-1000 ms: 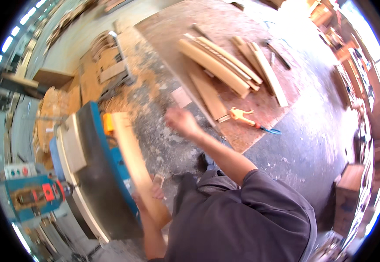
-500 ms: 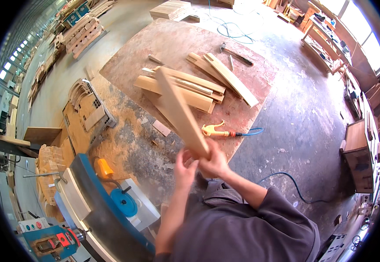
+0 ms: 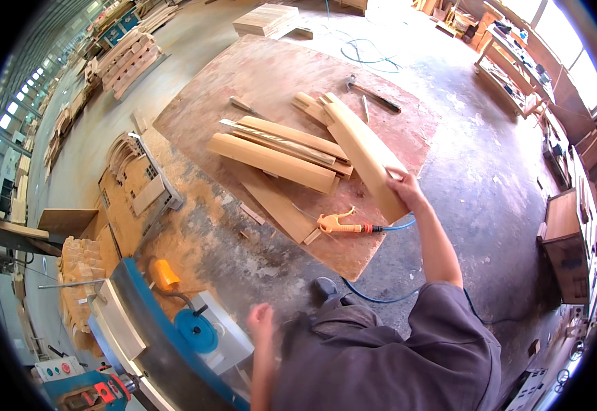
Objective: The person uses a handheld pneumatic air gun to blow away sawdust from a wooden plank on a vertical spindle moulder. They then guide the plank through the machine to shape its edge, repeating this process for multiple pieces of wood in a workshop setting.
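My right hand (image 3: 405, 189) grips the near end of a pale wooden board (image 3: 363, 147), fingers wrapped over its edge. The board slants over the right side of the low work table (image 3: 202, 89), its far end by another wooden piece (image 3: 309, 106). Low by my body, my left hand (image 3: 261, 318) is slightly blurred, its fingers curled with nothing visible in them. Left of the held board lie several wooden pieces (image 3: 278, 161), with a longer plank (image 3: 274, 202) partly under them. A yellow air blow gun (image 3: 339, 221) on a blue hose rests near the table's front corner.
A hammer (image 3: 374, 93) and a chisel-like tool (image 3: 244, 105) lie on the table's far part. At the lower left stands a blue-edged machine (image 3: 175, 329) with a blue handwheel (image 3: 196, 329). Sawdust and a crate (image 3: 151, 181) are left of the table. A blue hose (image 3: 381, 299) crosses the floor.
The board has swung from in front of me to the right side of the table in my right hand. My left hand has come off it and dropped back toward my body.
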`<action>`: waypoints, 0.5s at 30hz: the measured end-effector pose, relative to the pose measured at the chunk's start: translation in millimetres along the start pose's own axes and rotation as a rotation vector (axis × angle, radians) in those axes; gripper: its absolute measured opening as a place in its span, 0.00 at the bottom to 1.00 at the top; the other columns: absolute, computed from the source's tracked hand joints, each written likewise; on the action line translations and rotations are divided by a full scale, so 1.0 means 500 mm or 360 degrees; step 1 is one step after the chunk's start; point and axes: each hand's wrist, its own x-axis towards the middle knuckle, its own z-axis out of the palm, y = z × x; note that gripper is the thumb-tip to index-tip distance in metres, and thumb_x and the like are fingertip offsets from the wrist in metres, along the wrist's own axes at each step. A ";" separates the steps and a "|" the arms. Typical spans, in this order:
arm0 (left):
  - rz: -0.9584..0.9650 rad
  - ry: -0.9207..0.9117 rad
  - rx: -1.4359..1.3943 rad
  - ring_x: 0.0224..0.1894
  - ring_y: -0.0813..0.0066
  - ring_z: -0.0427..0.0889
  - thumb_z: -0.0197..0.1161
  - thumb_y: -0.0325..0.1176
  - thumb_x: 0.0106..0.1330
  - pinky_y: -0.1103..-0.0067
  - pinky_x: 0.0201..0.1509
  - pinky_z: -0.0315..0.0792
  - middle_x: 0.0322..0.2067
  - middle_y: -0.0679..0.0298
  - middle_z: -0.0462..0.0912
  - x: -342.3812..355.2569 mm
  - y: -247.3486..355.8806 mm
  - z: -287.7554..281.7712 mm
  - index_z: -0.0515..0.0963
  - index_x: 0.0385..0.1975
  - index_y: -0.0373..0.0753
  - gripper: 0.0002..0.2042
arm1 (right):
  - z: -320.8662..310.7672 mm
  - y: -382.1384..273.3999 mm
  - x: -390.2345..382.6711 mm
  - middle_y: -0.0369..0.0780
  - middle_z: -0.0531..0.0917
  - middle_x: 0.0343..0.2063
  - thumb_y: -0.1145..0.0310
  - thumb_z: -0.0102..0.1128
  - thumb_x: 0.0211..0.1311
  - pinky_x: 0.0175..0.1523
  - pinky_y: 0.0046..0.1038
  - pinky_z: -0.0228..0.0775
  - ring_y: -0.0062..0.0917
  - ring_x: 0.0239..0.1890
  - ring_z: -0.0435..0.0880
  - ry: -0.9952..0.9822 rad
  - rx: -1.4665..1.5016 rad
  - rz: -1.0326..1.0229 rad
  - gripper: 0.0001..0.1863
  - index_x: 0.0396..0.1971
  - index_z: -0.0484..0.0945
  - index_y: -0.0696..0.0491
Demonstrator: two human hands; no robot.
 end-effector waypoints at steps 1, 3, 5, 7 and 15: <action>-0.0066 0.0033 -0.0020 0.35 0.81 0.84 0.67 0.23 0.68 0.83 0.39 0.77 0.36 0.65 0.87 -0.006 -0.003 -0.011 0.83 0.46 0.32 0.09 | -0.003 -0.033 0.031 0.44 0.90 0.40 0.70 0.67 0.63 0.47 0.30 0.82 0.26 0.39 0.89 0.0093 -0.0432 -0.0058 0.21 0.56 0.86 0.55; -0.0167 0.0132 -0.0091 0.33 0.82 0.82 0.67 0.24 0.68 0.83 0.37 0.76 0.33 0.67 0.86 -0.023 -0.033 -0.029 0.84 0.45 0.33 0.08 | 0.011 -0.077 0.071 0.48 0.89 0.42 0.70 0.68 0.58 0.51 0.35 0.82 0.34 0.44 0.88 0.0351 -0.1295 -0.0268 0.21 0.53 0.86 0.54; -0.0177 0.0159 0.0041 0.31 0.83 0.80 0.67 0.24 0.68 0.83 0.35 0.74 0.31 0.68 0.85 -0.036 -0.074 -0.046 0.84 0.45 0.33 0.08 | 0.050 -0.092 0.096 0.50 0.87 0.44 0.70 0.69 0.55 0.55 0.39 0.80 0.40 0.49 0.85 0.0702 -0.2137 -0.0647 0.20 0.50 0.87 0.54; -0.0241 0.0170 0.0123 0.28 0.84 0.77 0.67 0.25 0.68 0.83 0.33 0.72 0.30 0.68 0.84 -0.041 -0.144 -0.077 0.84 0.44 0.33 0.08 | 0.126 -0.108 0.095 0.47 0.86 0.45 0.67 0.71 0.54 0.59 0.43 0.77 0.46 0.52 0.82 0.0590 -0.1818 -0.0805 0.18 0.46 0.88 0.53; -0.0113 0.0353 0.0115 0.32 0.85 0.80 0.69 0.26 0.67 0.84 0.37 0.74 0.32 0.68 0.86 -0.145 -0.113 -0.083 0.85 0.42 0.32 0.08 | 0.461 -0.100 0.018 0.50 0.74 0.57 0.58 0.81 0.48 0.65 0.48 0.71 0.47 0.64 0.72 -0.0202 -0.1892 -0.0971 0.42 0.64 0.71 0.50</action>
